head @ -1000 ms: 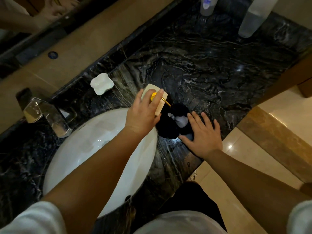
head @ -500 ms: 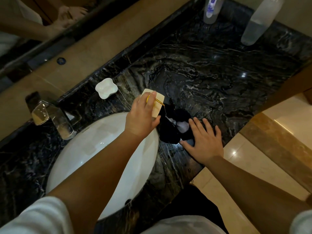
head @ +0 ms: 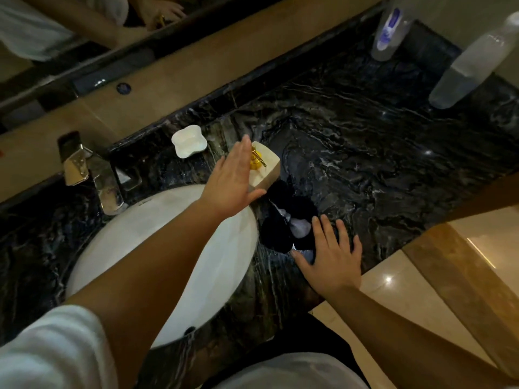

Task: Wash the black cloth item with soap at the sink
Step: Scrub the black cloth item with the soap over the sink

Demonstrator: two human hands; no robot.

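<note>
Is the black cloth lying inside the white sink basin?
No, the black cloth lies on the dark marble counter right of the sink basin, under the right hand.

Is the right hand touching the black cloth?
Touching. The head view shows the right hand lying flat with its fingertips resting on the edge of the black cloth on the counter, no gap showing.

the scene is dim and warm-toned, with deep shadow over the black marble counter (head: 365, 153). small specular glints dot its wet-looking surface, and a brighter reflection glares on the polished floor (head: 387, 279) at the right. the white basin (head: 118, 248) is the brightest area. wide-angle distortion bends the counter edges, and the sleeves and bottles (head: 474, 60) near the borders look soft and smeared.
</note>
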